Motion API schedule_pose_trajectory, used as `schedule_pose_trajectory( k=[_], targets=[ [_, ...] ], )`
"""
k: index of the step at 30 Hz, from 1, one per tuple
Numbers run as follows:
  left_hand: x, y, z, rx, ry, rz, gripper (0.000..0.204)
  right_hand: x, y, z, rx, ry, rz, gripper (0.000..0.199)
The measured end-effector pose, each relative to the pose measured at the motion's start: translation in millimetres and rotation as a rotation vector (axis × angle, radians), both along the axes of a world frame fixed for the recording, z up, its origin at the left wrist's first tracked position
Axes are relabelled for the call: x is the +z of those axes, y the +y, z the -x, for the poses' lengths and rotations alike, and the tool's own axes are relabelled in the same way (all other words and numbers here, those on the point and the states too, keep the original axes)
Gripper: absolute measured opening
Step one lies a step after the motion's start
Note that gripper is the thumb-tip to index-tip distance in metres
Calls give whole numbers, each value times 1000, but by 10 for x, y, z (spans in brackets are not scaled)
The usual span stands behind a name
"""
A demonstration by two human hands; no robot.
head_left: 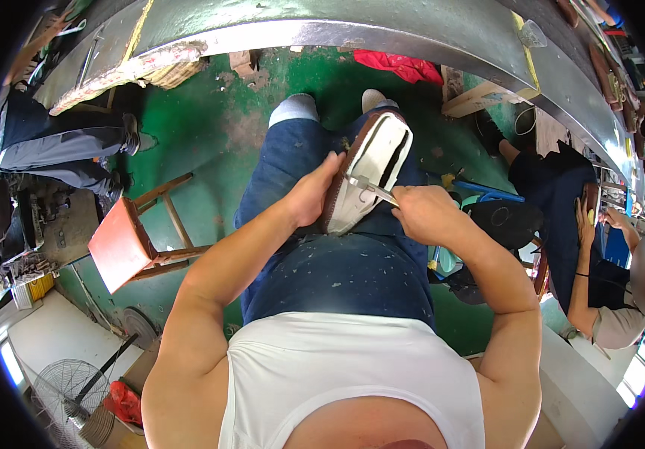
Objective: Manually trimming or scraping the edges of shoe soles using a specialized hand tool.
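Observation:
A brown shoe (371,168) lies across my lap with its pale underside up; a dark gap runs along one side of that white bottom. My left hand (313,190) grips the shoe's left edge, fingers partly hidden beneath it. In my right hand (429,212) is the handle of a hammer (367,185), its metal head on or just over the middle of the shoe's underside; whether it touches I cannot tell. Beneath the shoe, my blue trousers (337,277) are flecked with white specks.
Ahead runs a long metal-edged workbench (322,34). A wooden stool with an orange seat (122,243) stands left, a fan (71,389) lower left. Another person (562,224) sits at the right; someone's legs (68,146) show at the left. Red cloth (397,66) lies under the bench.

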State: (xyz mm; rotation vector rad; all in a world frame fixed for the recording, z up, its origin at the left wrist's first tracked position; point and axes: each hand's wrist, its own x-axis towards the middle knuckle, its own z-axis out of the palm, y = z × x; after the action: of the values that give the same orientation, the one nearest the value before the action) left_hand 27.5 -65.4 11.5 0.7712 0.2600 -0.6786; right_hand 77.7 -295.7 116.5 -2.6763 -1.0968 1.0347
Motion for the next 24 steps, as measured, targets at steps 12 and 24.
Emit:
schedule_pose_trajectory(
  k=[12, 24],
  targets=[
    [-386, -170, -111, 172, -450, -1104, 48, -424, -200, 94, -233, -286, -468, 35],
    [25, -101, -305, -412, -872, -1383, 58, -198, -382, -365, -752, 714, -219, 28]
  ],
)
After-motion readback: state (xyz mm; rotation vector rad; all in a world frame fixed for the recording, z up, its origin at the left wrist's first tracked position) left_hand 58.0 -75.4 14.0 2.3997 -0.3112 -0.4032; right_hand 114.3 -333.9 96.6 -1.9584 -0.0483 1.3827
